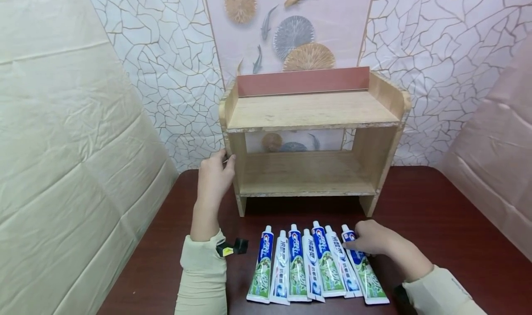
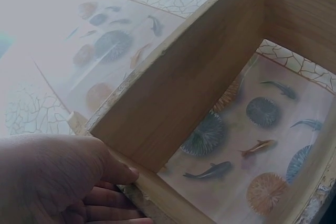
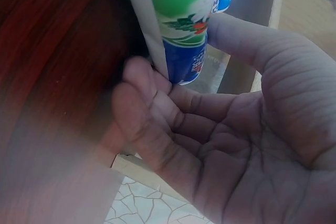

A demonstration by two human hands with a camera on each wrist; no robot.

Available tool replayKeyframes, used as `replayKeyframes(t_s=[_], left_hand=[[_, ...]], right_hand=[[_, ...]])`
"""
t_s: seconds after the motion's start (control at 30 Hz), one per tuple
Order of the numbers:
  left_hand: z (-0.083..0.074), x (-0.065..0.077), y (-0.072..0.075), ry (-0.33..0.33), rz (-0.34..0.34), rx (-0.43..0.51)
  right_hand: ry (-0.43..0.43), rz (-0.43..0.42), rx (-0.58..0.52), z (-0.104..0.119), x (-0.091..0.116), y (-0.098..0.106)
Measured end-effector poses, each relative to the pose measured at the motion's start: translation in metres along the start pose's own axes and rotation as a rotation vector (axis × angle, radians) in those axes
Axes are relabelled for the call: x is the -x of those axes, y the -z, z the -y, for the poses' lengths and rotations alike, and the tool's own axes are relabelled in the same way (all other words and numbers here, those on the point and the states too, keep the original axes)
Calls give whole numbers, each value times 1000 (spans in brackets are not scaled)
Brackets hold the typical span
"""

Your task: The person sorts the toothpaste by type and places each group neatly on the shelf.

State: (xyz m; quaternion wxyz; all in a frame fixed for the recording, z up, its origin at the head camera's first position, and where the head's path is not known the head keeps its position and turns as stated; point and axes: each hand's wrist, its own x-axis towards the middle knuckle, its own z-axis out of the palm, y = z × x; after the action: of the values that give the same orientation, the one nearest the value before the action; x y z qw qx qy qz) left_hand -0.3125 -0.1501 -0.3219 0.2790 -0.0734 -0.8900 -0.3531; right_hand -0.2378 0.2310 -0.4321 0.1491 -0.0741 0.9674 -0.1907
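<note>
A small two-tier wooden shelf (image 1: pixel 307 114) stands upright on the dark red table. My left hand (image 1: pixel 214 176) grips the front edge of its left side panel (image 2: pixel 173 61), the thumb lying on the edge in the left wrist view. In front of the shelf, several toothpaste tubes lie side by side, caps toward the shelf. Green-and-blue tubes (image 1: pixel 297 264) alternate with white ones (image 1: pixel 280 269). My right hand (image 1: pixel 376 239) holds the rightmost green-and-blue toothpaste tube (image 1: pixel 369 280) near its cap end. In the right wrist view, thumb and curled fingers flank this tube (image 3: pixel 181 3).
The dark red table (image 1: pixel 145 259) runs under everything. Behind the shelf hangs a patterned wall covering (image 1: pixel 174 65) with fish and round motifs in its middle panel. Pale cloth walls (image 1: pixel 75 167) close in both sides. A black band with a yellow tag (image 1: pixel 227 250) is at my left wrist.
</note>
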Motion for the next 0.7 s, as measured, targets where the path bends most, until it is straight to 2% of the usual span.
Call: replayKeyframes(t_s=[0.43, 0.7], left_hand=[[-2, -2, 1, -12, 4, -3], [-1, 0, 2, 19, 27, 0]], right_hand=[[3, -2, -57, -6, -5, -2], [13, -1, -99, -11, -5, -5]])
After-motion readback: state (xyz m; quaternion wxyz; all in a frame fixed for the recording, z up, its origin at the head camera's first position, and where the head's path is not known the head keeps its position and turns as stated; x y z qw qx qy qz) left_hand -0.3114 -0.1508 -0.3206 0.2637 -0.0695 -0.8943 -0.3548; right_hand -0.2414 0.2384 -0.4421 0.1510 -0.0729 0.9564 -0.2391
